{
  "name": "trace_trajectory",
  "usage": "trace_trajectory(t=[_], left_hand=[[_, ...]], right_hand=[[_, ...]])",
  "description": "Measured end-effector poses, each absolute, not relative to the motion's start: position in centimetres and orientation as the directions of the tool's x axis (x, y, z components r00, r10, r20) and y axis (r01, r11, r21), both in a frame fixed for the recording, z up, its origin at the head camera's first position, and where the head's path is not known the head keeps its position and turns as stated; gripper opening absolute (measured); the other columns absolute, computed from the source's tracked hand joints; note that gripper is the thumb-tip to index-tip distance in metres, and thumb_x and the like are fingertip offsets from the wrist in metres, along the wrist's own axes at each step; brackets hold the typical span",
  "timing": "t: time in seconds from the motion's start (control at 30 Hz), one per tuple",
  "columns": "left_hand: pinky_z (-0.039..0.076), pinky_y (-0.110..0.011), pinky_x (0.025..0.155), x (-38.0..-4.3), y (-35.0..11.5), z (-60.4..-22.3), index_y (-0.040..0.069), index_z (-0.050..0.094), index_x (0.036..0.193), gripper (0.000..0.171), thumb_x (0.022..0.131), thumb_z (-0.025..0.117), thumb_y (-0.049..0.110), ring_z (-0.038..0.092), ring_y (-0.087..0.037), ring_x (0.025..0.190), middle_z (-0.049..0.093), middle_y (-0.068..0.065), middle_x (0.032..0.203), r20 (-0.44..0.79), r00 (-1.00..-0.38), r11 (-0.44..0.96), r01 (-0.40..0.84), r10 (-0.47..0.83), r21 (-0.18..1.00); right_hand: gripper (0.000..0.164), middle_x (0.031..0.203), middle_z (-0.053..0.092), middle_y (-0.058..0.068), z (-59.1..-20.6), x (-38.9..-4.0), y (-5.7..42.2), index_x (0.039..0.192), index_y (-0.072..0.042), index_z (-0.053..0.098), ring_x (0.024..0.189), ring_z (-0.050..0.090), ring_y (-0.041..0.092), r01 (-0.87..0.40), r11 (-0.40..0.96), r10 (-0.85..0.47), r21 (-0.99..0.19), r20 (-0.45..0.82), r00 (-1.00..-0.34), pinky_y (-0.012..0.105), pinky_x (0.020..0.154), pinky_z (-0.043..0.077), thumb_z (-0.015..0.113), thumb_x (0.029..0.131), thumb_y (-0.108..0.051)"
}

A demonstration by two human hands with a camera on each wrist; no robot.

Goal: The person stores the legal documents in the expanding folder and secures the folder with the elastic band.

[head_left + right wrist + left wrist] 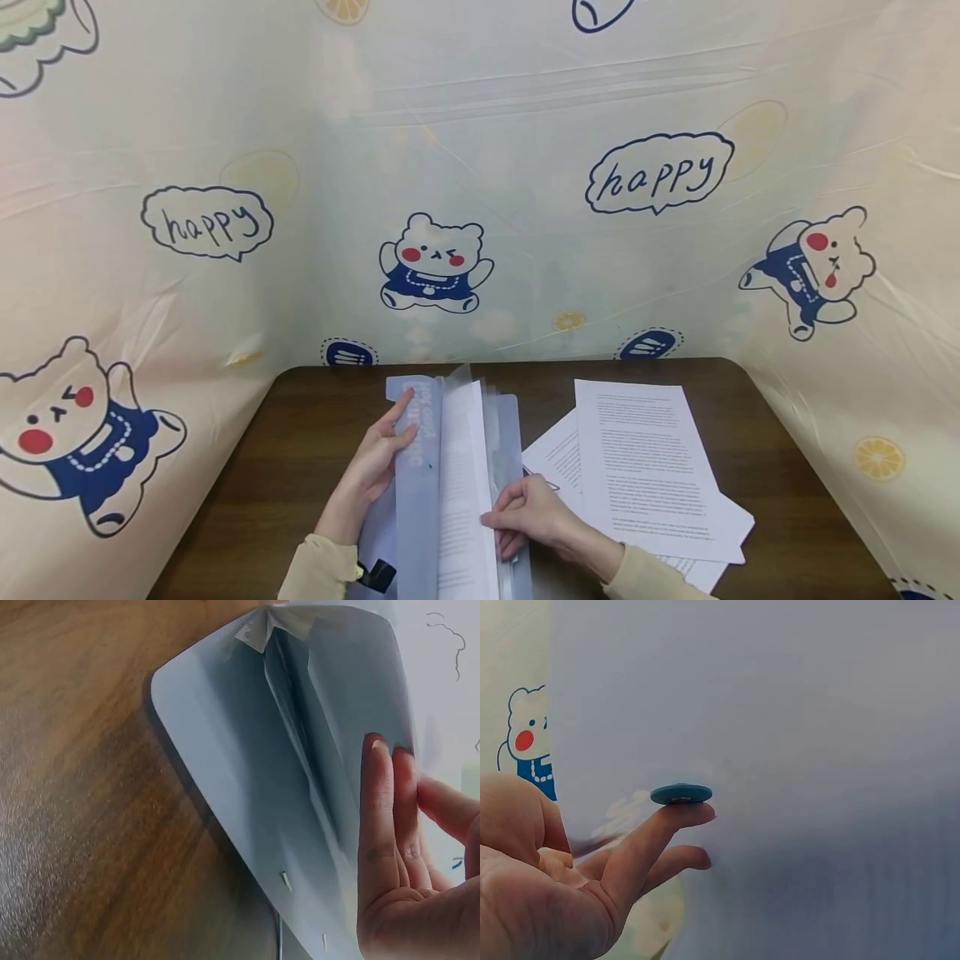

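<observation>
A blue-grey expanding file folder (417, 517) is held opened on the table, pale lettering on its flap. My left hand (372, 458) grips the flap at the left, thumb on one face and fingers behind. A round teal button (681, 793) shows by those fingers in the left wrist view. Printed white sheets (459, 483) stand among the clear dividers (492, 425) inside. At their right edge my right hand (531, 512) pinches the paper between thumb and fingers. The right wrist view shows the folder's back panel (217, 757) beside these fingers.
Loose printed sheets (645, 467) lie overlapping on the brown wooden table (300, 433), right of the folder. A cream curtain (525, 275) with bear drawings hangs behind the table and along both sides. A black wrist device (378, 575) sits at the left sleeve.
</observation>
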State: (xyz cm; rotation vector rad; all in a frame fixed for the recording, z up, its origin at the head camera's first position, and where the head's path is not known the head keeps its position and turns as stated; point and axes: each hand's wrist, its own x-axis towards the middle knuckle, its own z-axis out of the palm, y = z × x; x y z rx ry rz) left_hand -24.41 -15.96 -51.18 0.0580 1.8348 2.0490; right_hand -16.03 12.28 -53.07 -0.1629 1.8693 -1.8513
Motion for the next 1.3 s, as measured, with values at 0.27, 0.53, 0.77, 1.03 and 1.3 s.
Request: trace_trajectory(t=[0.27,0.53,0.77,1.03,1.3], left_hand=[[0.056,-0.021,0.094,-24.4,-16.3,-51.2,0.03,0.009,0.179,0.072,0.118,0.042,0.01,0.053,-0.007,0.129,-0.007,-0.014,0.187,-0.226,-0.916,-0.06,-0.26,0.333,0.964],[0.056,-0.02,0.092,-24.3,-16.4,-51.1,0.029,0.008,0.179,0.072,0.118,0.041,0.009,0.058,-0.003,0.12,-0.004,-0.015,0.187,-0.219,-0.916,-0.075,-0.258,0.336,0.963],[0.055,-0.02,0.097,-24.3,-16.4,-50.9,0.029,0.009,0.179,0.071,0.118,0.041,0.009,0.049,-0.011,0.135,-0.005,-0.013,0.187,-0.219,-0.92,-0.062,-0.252,0.324,0.966],[0.059,-0.02,0.088,-24.4,-16.6,-50.6,0.028,0.006,0.179,0.071,0.119,0.039,0.01,0.065,-0.002,0.11,0.004,-0.019,0.186,-0.212,-0.914,-0.074,-0.253,0.347,0.965],[0.06,-0.021,0.088,-24.4,-16.6,-50.5,0.028,0.004,0.179,0.072,0.119,0.039,0.01,0.068,-0.001,0.104,0.01,-0.023,0.184,-0.214,-0.909,-0.085,-0.26,0.359,0.962]], right_hand=[[0.014,0.079,0.079,0.027,-53.0,-16.4,13.2,0.098,0.012,0.074,0.057,0.073,0.011,0.239,0.04,-0.431,-0.97,-0.232,-0.872,0.033,0.06,0.066,0.077,0.097,-0.001],[0.019,0.091,0.08,0.035,-53.1,-16.6,14.3,0.106,0.019,0.073,0.064,0.079,0.014,0.236,-0.005,-0.469,-0.972,-0.206,-0.859,0.035,0.066,0.068,0.075,0.098,0.002],[0.033,0.102,0.082,0.03,-53.2,-17.0,17.3,0.119,0.023,0.067,0.074,0.081,0.016,0.23,-0.002,-0.476,-0.973,-0.201,-0.856,0.035,0.071,0.069,0.074,0.1,-0.003],[0.052,0.112,0.08,0.024,-53.2,-17.6,21.1,0.142,0.02,0.052,0.088,0.083,0.03,0.185,0.05,-0.409,-0.981,-0.189,-0.893,0.042,0.075,0.07,0.073,0.102,-0.006],[0.055,0.115,0.077,0.029,-53.1,-17.6,23.6,0.145,0.017,0.051,0.092,0.082,0.036,0.084,0.213,-0.305,-0.974,-0.148,-0.941,0.041,0.07,0.069,0.074,0.101,-0.005]])
